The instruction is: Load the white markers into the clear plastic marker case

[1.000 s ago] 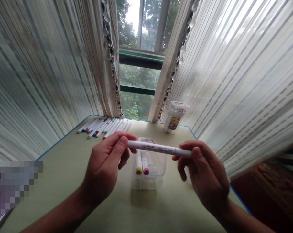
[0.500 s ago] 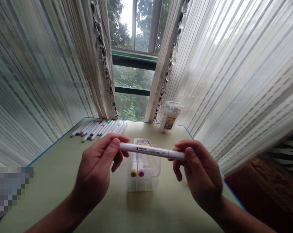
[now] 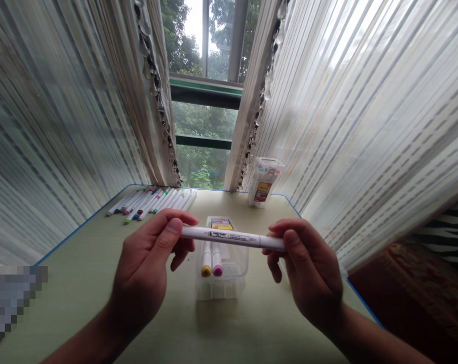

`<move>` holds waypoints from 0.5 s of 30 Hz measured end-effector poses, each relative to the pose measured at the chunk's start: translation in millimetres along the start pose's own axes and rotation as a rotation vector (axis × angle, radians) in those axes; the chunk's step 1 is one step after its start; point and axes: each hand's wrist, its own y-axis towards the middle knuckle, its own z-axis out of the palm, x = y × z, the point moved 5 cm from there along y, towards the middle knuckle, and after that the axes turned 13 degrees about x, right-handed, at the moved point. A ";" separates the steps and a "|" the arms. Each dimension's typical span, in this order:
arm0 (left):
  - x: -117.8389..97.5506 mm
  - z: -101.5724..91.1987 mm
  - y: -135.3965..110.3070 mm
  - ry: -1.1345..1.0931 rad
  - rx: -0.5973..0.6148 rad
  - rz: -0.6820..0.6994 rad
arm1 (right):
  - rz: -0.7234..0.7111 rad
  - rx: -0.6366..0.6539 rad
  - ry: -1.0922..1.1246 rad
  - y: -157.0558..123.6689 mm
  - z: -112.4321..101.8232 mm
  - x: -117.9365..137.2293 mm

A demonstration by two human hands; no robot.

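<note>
- Pale curtains point(image 3: 338, 101) are hanging on both sides of the window point(image 3: 206, 97), and trees point(image 3: 202, 121) are showing through its glass.
- The pale green, blue-edged tabletop point(image 3: 100, 273) is stretching between us and the window.
- Our left hand point(image 3: 145, 263) is pinching one end of a white marker point(image 3: 234, 236), its grip clamped with thumb and fingers.
- Our right hand point(image 3: 312, 268) is pinching the opposite end, its grip likewise clamped on the marker.
- The marker is spanning the gap between our hands, raised above the tabletop, dipping slightly to the right, its black print facing us.
- Below and beyond it, a clear box point(image 3: 239, 260) is resting on the tabletop.
- A yellow-ended pen point(image 3: 206, 261) and a pink-ended pen point(image 3: 217, 261) are sitting side by side in the box, coloured ends toward us; the marker is partly covering them.
- Loose pens point(image 3: 153, 201) with variously coloured ends are lying clustered at the tabletop's far left.
- A tall clear case point(image 3: 265, 184) with a label is standing near the far right corner.
- Beyond the right edge, a striped cloth point(image 3: 445, 230) is showing.
</note>
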 end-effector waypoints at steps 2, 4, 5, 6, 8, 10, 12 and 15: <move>0.2 -0.8 -0.3 -0.008 0.006 0.005 | -0.002 -0.004 -0.003 -0.2 -0.3 0.6; 0.7 -1.4 -1.0 -0.019 0.012 0.011 | -0.004 -0.010 -0.005 -0.1 -0.5 1.0; 0.8 -1.6 -1.4 -0.025 0.014 0.015 | -0.006 -0.013 -0.006 0.1 -0.6 1.2; 0.8 -1.6 -1.9 -0.030 0.016 0.021 | -0.005 -0.017 -0.007 0.3 -0.7 1.2; 0.0 -0.9 -2.9 -0.051 0.022 0.035 | -0.005 -0.030 -0.011 0.7 -1.3 1.1; -1.4 0.4 -3.7 -0.081 0.032 0.046 | -0.003 -0.047 -0.018 1.0 -2.5 1.0; -2.8 1.4 -4.3 -0.105 0.040 0.053 | 0.001 -0.061 -0.021 1.5 -3.7 0.6; -4.2 1.7 -5.2 -0.124 0.046 0.063 | 0.011 -0.075 -0.015 2.6 -4.9 -0.4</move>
